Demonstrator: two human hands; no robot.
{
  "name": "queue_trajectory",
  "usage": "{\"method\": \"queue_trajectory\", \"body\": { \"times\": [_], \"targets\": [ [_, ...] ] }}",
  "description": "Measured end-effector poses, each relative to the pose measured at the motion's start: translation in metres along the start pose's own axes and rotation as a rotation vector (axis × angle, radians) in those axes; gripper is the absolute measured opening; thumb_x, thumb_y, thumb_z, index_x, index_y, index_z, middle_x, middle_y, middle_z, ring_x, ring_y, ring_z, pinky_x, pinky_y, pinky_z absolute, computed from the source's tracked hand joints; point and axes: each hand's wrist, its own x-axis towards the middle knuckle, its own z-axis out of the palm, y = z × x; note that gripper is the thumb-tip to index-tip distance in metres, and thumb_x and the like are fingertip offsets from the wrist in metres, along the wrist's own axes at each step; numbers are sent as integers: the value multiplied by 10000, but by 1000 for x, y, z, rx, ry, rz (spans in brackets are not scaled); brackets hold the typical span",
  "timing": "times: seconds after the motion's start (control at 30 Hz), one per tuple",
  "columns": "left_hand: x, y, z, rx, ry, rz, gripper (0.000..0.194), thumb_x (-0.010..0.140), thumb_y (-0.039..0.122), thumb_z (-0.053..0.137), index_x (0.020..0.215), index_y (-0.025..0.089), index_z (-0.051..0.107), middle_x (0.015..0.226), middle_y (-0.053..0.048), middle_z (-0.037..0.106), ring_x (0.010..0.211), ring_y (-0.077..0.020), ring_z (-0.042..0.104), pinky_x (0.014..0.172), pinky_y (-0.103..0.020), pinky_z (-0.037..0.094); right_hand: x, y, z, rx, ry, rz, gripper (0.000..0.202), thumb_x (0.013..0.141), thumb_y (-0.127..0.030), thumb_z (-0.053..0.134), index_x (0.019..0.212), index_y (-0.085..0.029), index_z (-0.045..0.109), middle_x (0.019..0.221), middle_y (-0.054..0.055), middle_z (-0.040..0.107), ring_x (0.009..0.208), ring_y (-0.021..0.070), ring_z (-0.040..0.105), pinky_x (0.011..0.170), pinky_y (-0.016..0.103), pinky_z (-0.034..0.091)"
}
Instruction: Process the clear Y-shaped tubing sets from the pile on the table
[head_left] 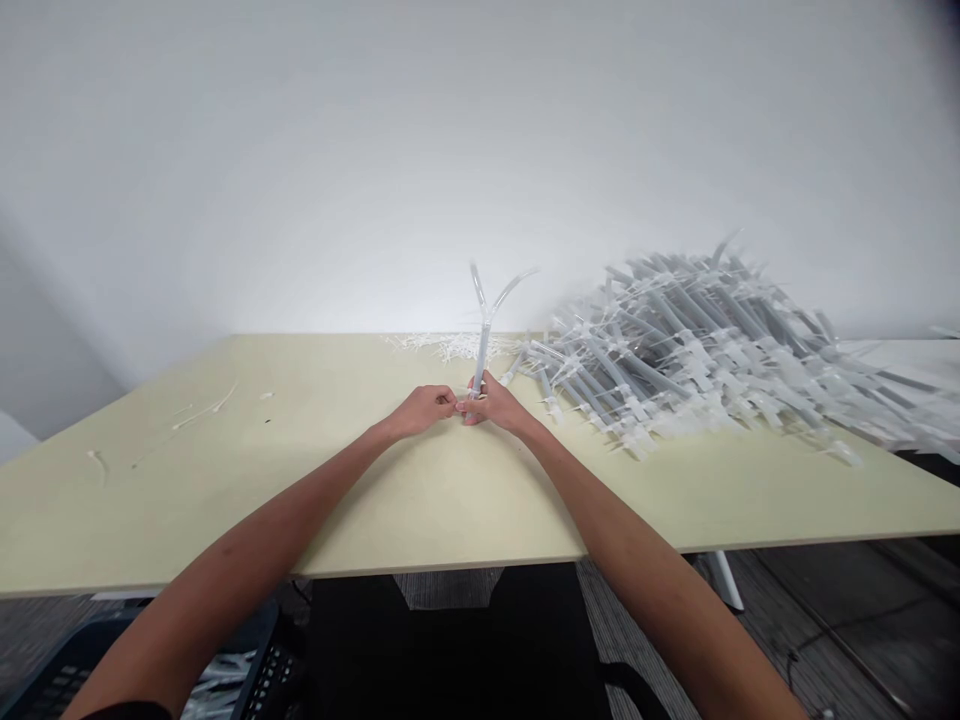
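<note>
A grey tube assembly [482, 352] with two clear tube branches forming a Y stands nearly upright over the middle of the table. Wrapped round its lower end are the fingers of my right hand [491, 400]. Close beside it on the left, my left hand [429, 408] is closed in a pinch at the tube's base, its fingertips meeting those of the right. Whatever lies in that pinch is too small to make out. The very bottom of the tube is partly hidden by my fingers.
A large heap of similar grey tube assemblies [675, 340] covers the table's right side. White plastic clippings [457, 346] lie near the wall, and thin strips, perhaps cable ties [199, 413], at left. A dark basket [262, 650] with tubing stands below the front edge.
</note>
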Motion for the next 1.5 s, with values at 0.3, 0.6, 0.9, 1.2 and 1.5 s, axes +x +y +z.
{"method": "queue_trajectory", "body": {
  "times": [0.3, 0.6, 0.9, 1.2, 1.5],
  "targets": [
    [3, -2, 2, 11, 45, 31, 117, 694, 283, 463, 719, 187, 525, 675, 28, 525, 613, -120, 433, 556, -238, 319, -4, -5, -2, 45, -14, 26, 426, 613, -240, 738, 874, -211, 402, 733, -35, 552, 602, 130, 633, 647, 353, 579],
    [7, -11, -1, 4, 67, -2, 91, 683, 274, 488, 680, 184, 499, 642, 38, 516, 586, -111, 428, 545, -236, 313, -11, -16, -3, 88, -28, 35, 407, 620, -245, 738, 886, -208, 433, 718, -32, 559, 624, 134, 626, 689, 381, 566],
    [6, -6, 6, -524, 29, -58, 360, 742, 477, 541, 875, 144, 559, 821, -45, 579, 739, -136, 538, 684, -279, 435, -8, -21, -5, 164, 12, -93, 305, 692, -389, 671, 858, -193, 508, 785, 11, 587, 732, 135, 580, 586, 242, 479],
    [5, 0, 9, -413, -7, -4, 438, 738, 565, 533, 787, 139, 624, 819, -52, 615, 760, -150, 531, 745, -284, 431, -3, -17, -1, 188, 38, -145, 332, 649, -388, 705, 862, -190, 544, 715, -10, 577, 701, 128, 567, 701, 281, 476],
    [7, -5, 10, -523, 89, -40, 378, 762, 503, 525, 819, 135, 593, 824, -63, 625, 756, -152, 556, 739, -295, 443, -3, -16, -1, 239, 37, -153, 340, 636, -362, 717, 863, -180, 540, 784, -7, 581, 717, 130, 601, 779, 349, 516]
  ]
}}
